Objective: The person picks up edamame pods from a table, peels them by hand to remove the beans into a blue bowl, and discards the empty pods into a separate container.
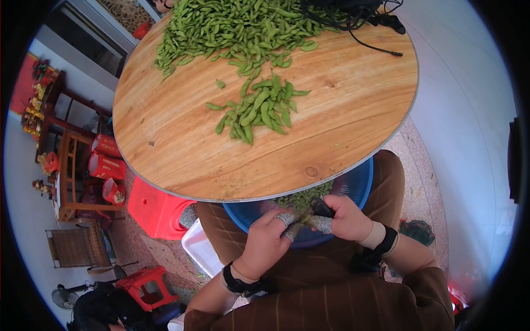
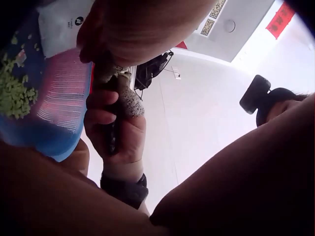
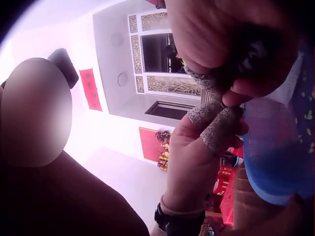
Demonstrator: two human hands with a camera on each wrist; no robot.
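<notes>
Both hands meet over the near side of a blue basin [image 1: 236, 218], with shelled green beans [image 1: 305, 197] inside. Grey speckled covers wrap several fingertips. My left hand [image 1: 261, 243] pinches a small green-brown bean pod [image 1: 305, 215], mostly hidden by the fingers. My right hand [image 1: 350, 219] grips a black object [image 1: 322, 207], whose kind I cannot tell, its thumb and covered finger right at the pod. In the right wrist view the left hand's covered fingers [image 3: 216, 129] touch the right hand's fingertips. A small pile of green pods [image 1: 259, 110] lies on the round wooden table [image 1: 182, 149].
A large heap of pods [image 1: 237, 33] covers the table's far side, beside a black bag with cables [image 1: 381, 22]. The table edge overhangs the basin. Left of the legs stand a red stool [image 1: 157, 209] and a white basket [image 1: 203, 248]. Farther left is a wooden chair [image 1: 74, 171].
</notes>
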